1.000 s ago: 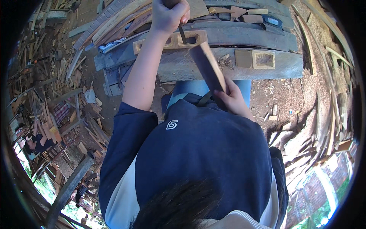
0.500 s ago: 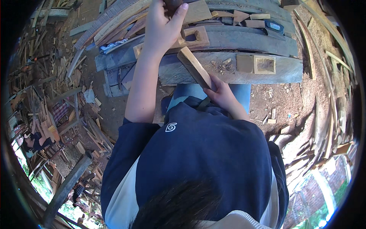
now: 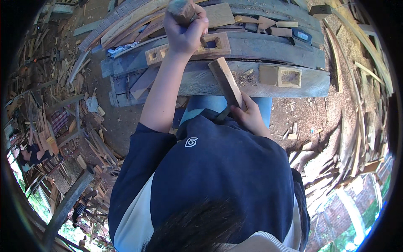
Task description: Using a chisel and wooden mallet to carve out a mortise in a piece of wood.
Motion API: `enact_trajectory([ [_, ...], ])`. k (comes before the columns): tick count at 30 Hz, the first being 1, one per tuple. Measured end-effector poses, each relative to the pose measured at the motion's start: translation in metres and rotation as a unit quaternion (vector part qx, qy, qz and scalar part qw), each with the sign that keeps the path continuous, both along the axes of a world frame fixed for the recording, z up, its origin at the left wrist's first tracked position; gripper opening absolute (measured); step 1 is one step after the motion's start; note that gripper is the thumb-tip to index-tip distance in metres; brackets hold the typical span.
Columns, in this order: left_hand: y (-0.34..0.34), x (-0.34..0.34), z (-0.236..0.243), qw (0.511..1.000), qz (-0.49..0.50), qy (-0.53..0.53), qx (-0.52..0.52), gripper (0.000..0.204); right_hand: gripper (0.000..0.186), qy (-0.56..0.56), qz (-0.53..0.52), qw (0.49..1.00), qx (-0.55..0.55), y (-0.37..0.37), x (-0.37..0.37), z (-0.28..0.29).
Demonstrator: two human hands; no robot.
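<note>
My left hand point(image 3: 187, 34) is closed around the thick handle of a chisel point(image 3: 182, 11), whose worn wooden butt shows above the fist. Its narrow blade slants down beside a rectangular hole in a light wooden piece point(image 3: 224, 47); my hand hides whether the tip touches. That piece has several cut holes and lies across the bench. Lower and to the right, my right hand point(image 3: 253, 116) grips one end of a flat wooden block point(image 3: 226, 80). The block's free end points up and left, apart from the chisel.
On the near bench plank point(image 3: 201, 80) lie wood chips point(image 3: 245, 78) and a second piece with a hollow point(image 3: 289, 77). Farther back are offcuts point(image 3: 286, 32) and a dark blue tape measure point(image 3: 303, 36). Long boards flank the bench. Scrap wood and people are at the left.
My left hand has tipped the chisel so its butt shows more. The wooden block in my right hand has swung more upright and to the right. The whole view has shifted slightly.
</note>
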State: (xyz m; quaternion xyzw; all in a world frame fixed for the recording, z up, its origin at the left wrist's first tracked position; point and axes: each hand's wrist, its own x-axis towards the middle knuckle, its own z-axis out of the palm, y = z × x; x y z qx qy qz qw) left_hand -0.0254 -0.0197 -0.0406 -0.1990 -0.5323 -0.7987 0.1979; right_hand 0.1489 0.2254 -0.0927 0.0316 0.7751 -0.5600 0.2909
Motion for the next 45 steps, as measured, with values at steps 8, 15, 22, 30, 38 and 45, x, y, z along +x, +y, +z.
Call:
enact_trajectory([
  [8, 0.009, -0.009, 0.006, 0.998, 0.026, 0.008, -0.06, 0.025, 0.057, -0.066, -0.046, 0.997, -0.019, 0.003, -0.005, 0.008],
  [15, 0.015, -0.007, 0.01, 0.997, 0.018, -0.048, -0.052, 0.018, 0.057, 0.002, -0.041, 0.999, -0.011, 0.002, -0.004, -0.006],
  [22, 0.016, -0.006, 0.009, 0.995, 0.053, -0.031, -0.079, 0.013, 0.058, -0.023, -0.043, 0.999, 0.009, 0.003, -0.005, -0.007],
  [30, 0.019, 0.0, -0.004, 0.99, 0.115, -0.059, -0.048, 0.014, 0.057, -0.022, -0.036, 0.999, -0.003, 0.002, -0.006, -0.011],
  [38, 0.034, 0.002, -0.008, 0.97, 0.172, 0.003, -0.173, 0.013, 0.057, -0.019, -0.012, 1.0, -0.005, 0.008, -0.004, -0.017],
  [45, 0.026, 0.005, -0.013, 0.983, 0.157, -0.005, -0.1, 0.021, 0.06, 0.157, 0.036, 0.983, 0.088, 0.023, -0.037, 0.052],
])
